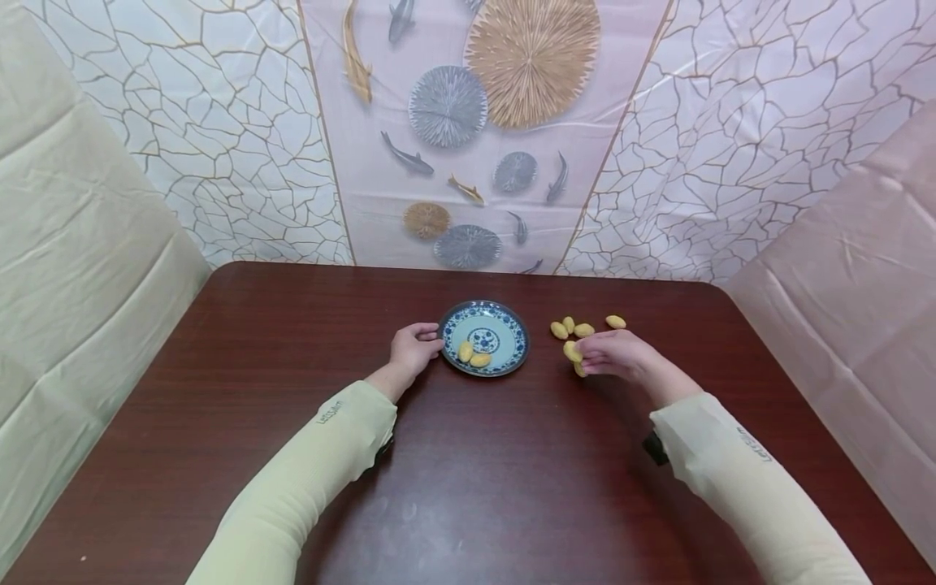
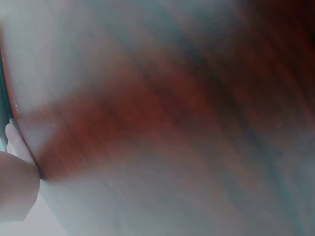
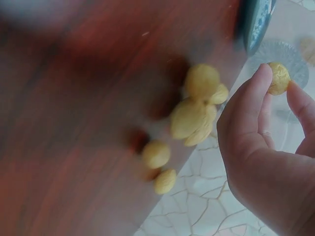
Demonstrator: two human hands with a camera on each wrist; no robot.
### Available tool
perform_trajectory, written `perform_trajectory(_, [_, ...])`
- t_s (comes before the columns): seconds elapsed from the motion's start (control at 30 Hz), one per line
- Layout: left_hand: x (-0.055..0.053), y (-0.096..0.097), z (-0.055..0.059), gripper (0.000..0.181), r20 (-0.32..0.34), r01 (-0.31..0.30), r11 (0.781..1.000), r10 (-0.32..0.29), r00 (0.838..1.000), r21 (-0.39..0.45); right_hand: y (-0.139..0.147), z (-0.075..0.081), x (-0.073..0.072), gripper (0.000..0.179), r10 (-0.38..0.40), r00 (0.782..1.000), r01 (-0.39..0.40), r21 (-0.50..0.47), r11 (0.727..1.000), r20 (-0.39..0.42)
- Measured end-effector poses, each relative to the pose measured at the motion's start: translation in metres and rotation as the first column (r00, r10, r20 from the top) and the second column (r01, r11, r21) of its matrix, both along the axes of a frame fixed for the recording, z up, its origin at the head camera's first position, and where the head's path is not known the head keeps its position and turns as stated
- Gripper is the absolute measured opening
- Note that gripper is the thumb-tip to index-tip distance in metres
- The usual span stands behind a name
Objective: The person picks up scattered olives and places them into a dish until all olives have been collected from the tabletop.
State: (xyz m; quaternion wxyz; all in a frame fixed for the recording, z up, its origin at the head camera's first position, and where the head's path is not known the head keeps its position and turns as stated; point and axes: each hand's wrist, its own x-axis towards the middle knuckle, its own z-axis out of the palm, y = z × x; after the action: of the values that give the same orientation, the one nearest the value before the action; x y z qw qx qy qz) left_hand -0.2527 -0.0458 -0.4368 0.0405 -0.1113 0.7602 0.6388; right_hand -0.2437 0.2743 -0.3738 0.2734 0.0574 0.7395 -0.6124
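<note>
My right hand (image 1: pixel 617 355) pinches a yellow, oval, wrinkled nut-like piece (image 3: pixel 279 78) between thumb and fingertips, to the right of the plate. Another yellow piece (image 1: pixel 580 369) shows just below that hand in the head view. A round plate (image 1: pixel 521 341) with a blue floral rim lies on the table, bearing two yellow pieces (image 1: pixel 480 360) at its lower left. On the plate's left side, my left hand (image 1: pixel 414 349) touches the rim with its fingers extended. The left wrist view catches only part of that hand (image 2: pixel 19 182) by the plate's dark edge.
Several more yellow pieces (image 1: pixel 583 331) lie beyond my right hand, one (image 1: pixel 616 322) a little apart to the right. The dark red-brown table (image 1: pixel 468 463) meets a patterned cloth backdrop (image 1: pixel 453 162) at its far edge. Pale cloth walls (image 1: pixel 863 268) stand on both sides.
</note>
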Motion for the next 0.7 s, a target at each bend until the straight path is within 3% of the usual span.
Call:
perform_trajectory(0.07, [0.0,0.0,0.0,0.035,0.001,0.0,1.0,0.0,1.0,-0.001,-0.008,0.002,-0.002,0.007,0.004,1.0,-0.004,0.007,1.0,0.002])
perform_trajectory(0.5, [0.0,0.0,0.0,0.037,0.014,0.009,1.0,-0.009,1.0,-0.004,-0.057,-0.003,-0.02,0.041,0.023,1.0,-0.023,0.077,0.997,0.002])
perform_trajectory(0.7, [0.0,0.0,-0.001,0.036,0.013,0.007,1.0,-0.006,1.0,-0.001,-0.076,-0.004,-0.023,0.045,0.036,0.999,-0.035,0.106,0.994,-0.012])
